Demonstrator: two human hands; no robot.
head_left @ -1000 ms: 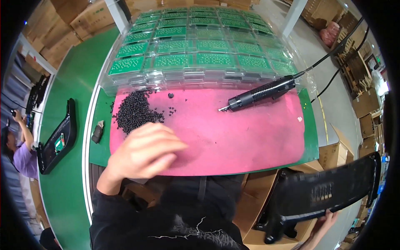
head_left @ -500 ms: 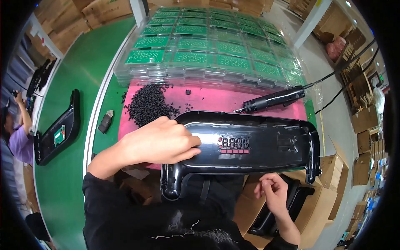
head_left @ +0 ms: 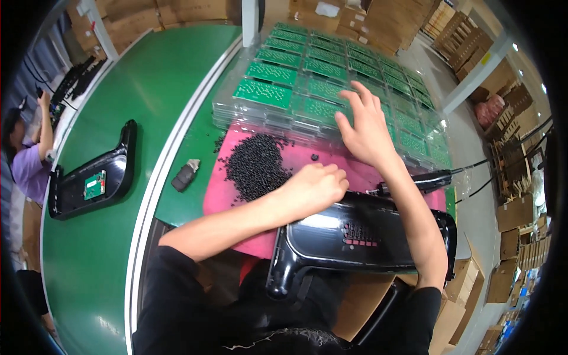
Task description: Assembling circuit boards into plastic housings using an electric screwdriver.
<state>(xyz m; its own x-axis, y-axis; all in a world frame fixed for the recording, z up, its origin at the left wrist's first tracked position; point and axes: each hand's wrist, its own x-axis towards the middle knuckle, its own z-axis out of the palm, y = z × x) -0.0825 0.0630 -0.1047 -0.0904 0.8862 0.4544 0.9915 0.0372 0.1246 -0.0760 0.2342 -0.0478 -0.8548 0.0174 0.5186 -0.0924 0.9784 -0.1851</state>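
We held our right hand point(head_left: 368, 131) wide, fingers spread, over the green boards point(head_left: 265, 92) in their clear trays point(head_left: 236, 116); whether it touched any, we could not tell. Our left hand point(head_left: 315, 188) was curled at the far edge of the black case point(head_left: 319, 239), which lay mostly to its right; we could not tell if it gripped. Small black pieces point(head_left: 254, 164) lay heaped just left of that hand, a power screwdriver point(head_left: 431, 179) to its right
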